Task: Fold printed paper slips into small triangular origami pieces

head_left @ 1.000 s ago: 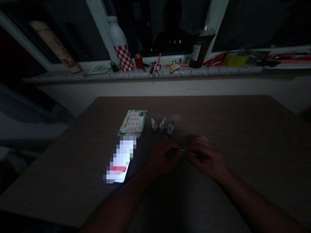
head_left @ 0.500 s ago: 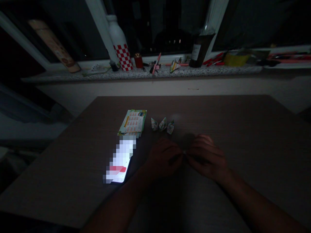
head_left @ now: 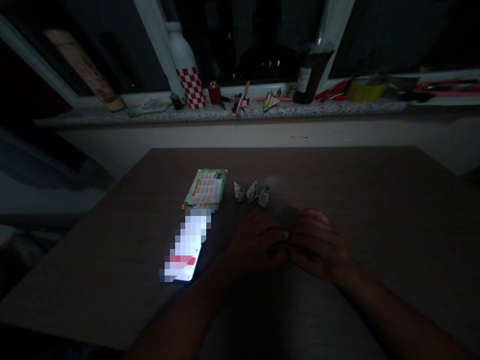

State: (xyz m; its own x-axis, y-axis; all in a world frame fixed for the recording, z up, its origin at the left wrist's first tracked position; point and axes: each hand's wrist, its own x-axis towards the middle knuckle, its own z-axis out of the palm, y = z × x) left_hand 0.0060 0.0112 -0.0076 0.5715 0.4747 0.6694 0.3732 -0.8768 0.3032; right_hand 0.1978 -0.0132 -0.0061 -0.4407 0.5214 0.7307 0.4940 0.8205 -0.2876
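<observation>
My left hand (head_left: 258,243) and my right hand (head_left: 318,245) meet low over the table, fingers bent and fingertips touching. Between them both pinch a small piece of paper (head_left: 286,234); only a pale bit of it shows, and the fingers cover the rest. Just beyond my left hand stand three small folded paper pieces in a row: a left one (head_left: 239,192), a middle one (head_left: 252,192) and a right one (head_left: 264,196). A stack of printed paper slips (head_left: 205,187) lies farther left.
A lit phone (head_left: 187,245) lies left of my left forearm on the brown table (head_left: 375,200). Behind the table, a stone windowsill (head_left: 150,116) carries a checkered bottle (head_left: 191,75), a dark bottle (head_left: 309,77), a red jar (head_left: 214,93), pens and other small items.
My left hand has shifted slightly right, closer against my right hand, and its fingers have turned a little. The paper slips, folded pieces and phone lie as before.
</observation>
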